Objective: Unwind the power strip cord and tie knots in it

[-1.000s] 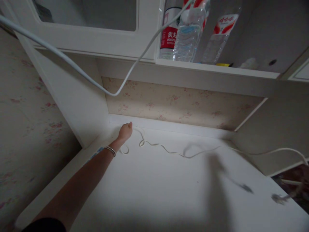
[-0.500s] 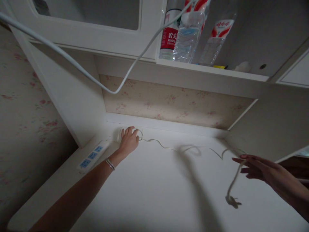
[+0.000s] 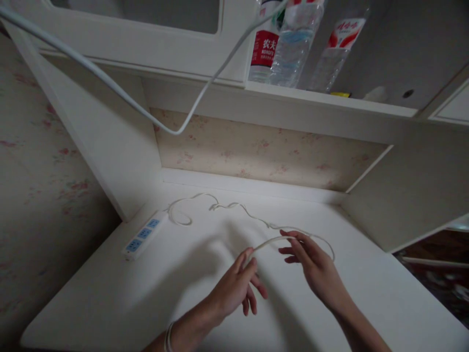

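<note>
A white power cord runs in loose bends across the white desk from a power strip with blue socket faces at the left. My left hand, above the middle of the desk, pinches the cord between thumb and forefinger, its other fingers loose. To its right, my right hand grips the same cord between thumb and fingertips. A short arched length of cord spans the two hands. The plug at the cord's end does not show.
Overhead, a thick white cable hangs across the view in front of the cabinet. Plastic bottles stand on the open shelf above the desk. Side panels close in the desk left and right.
My left hand has left the cord at the back left and come forward to the middle. My right hand has moved left with the cord. The dangling plug has gone from sight.
</note>
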